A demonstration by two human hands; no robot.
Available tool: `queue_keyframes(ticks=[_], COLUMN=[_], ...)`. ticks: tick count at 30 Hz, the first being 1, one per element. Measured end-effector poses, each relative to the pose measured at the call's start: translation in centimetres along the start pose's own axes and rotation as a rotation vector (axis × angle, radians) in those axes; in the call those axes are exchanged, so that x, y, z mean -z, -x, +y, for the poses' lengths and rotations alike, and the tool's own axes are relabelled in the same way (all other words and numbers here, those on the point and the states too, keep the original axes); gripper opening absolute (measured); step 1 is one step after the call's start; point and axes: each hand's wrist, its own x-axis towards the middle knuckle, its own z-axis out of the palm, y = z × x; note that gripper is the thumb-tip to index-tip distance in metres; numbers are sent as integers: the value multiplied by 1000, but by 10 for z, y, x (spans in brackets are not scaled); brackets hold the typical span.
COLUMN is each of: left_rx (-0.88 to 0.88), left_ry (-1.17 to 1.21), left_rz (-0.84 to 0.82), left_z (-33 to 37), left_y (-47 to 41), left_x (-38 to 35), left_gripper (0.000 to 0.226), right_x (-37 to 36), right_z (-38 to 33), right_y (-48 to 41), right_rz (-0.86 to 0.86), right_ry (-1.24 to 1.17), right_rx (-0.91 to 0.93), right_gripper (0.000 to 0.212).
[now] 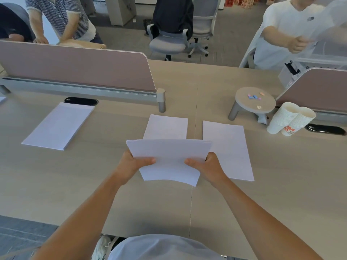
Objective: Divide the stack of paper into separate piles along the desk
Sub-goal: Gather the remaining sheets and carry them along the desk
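I hold a sheaf of white paper [169,156] above the middle of the desk [75,175]. My left hand [131,166] grips its left edge, thumb on top. My right hand [208,166] grips its right edge the same way. A thick stack of white paper [58,126] lies flat at the left. A thin pile [167,126] lies just beyond the held sheaf, partly hidden by it. Another thin pile [229,149] lies to the right, close to my right hand.
Pink divider screens [75,68] stand at the back left and back right. A small round stand [255,100] with coloured bits and two stacks of paper cups [289,119] sit at the right. Two people work beyond the desk. Office chairs [169,42] stand behind.
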Motion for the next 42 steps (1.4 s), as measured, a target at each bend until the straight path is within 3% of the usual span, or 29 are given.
queue_keyframes(ticks=[4,14,19,24,27,31,34,37,42], left_rx=[25,16,53,196,283,298,295,266,194], left_ry=[28,25,-11,13,49,87,102,69,-169], left_rz=[-37,38,52,11,11,44,-4,-20,-122], left_z=[-5,-12,-12,-34,-48,-55,-45,-21,40], left_y=[0,3,3,0,-2,-7,-10,-14,-28], left_x=[-4,-10,-10,-1,-10,-11,1,15,32], left_gripper=[53,47,49,55,65,59,65,56,49], right_x=[1,-12,-6,-5,-13,-28,-41,-53,-56], right_z=[13,29,41,56,57,46,28,1,-56], right_y=[-3,-7,-9,-12,-10,-3,0,6,30], right_rz=[-2,62,81,57,117,248,308,328,366], right_ry=[-15,-109,46,231,187,52,45,84,142], right_rx=[-47,-85,-76,-150,-205,-215,-193,-153,-53], right_gripper=[29,17,24,45,32,3,6,6,11])
